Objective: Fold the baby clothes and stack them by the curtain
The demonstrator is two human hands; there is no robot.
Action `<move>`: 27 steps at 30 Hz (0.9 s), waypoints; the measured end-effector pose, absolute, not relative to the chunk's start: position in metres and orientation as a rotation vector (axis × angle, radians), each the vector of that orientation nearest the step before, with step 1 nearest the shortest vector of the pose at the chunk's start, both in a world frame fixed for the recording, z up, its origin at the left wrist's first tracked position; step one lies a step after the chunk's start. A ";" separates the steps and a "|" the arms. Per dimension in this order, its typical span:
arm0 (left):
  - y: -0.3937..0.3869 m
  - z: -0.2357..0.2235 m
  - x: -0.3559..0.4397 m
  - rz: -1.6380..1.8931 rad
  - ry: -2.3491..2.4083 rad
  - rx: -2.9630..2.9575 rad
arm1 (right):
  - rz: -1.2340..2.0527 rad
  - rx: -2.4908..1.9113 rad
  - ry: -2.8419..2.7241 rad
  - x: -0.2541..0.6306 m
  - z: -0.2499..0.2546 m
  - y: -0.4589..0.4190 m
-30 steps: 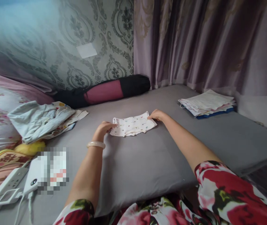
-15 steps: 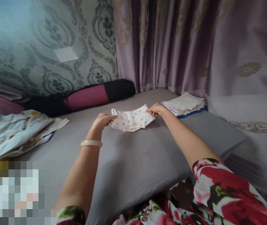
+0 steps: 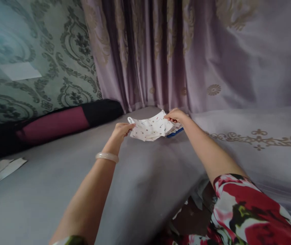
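Observation:
A folded white cloth garment (image 3: pixel 149 126) with a small scattered print hangs stretched between my two hands, above the grey bed surface. My left hand (image 3: pixel 123 130) pinches its left upper corner between thumb and fingers; a pale bangle (image 3: pixel 107 156) circles that wrist. At the right upper corner, my right hand (image 3: pixel 176 116) has its fingers closed on the fabric. Just behind the garment and my right hand lies the stack of folded cloths, mostly hidden, with a blue piece (image 3: pixel 174 132) showing at its bottom. Whether the garment touches that stack, I cannot tell.
A long black and maroon bolster (image 3: pixel 53 124) lies along the patterned wall at the left. Purple curtains (image 3: pixel 145 51) hang behind the bed (image 3: pixel 84 160). Loose clothes (image 3: pixel 4 170) lie at the left edge. The bed's front edge runs near my lap.
My view has turned to the right. Both hands have carried the garment rightward, so that it now overlaps the folded stack in view. The grip of each hand is the same.

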State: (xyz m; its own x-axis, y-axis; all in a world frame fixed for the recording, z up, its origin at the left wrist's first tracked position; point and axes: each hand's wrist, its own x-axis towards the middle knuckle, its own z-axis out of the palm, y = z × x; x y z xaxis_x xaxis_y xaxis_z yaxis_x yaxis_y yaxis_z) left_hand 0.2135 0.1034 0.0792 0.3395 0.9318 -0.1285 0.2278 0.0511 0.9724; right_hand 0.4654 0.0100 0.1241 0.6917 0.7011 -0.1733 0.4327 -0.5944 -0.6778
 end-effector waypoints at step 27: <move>0.101 0.037 0.399 0.837 0.891 1.153 | 0.019 -2.540 -0.838 0.614 0.141 0.043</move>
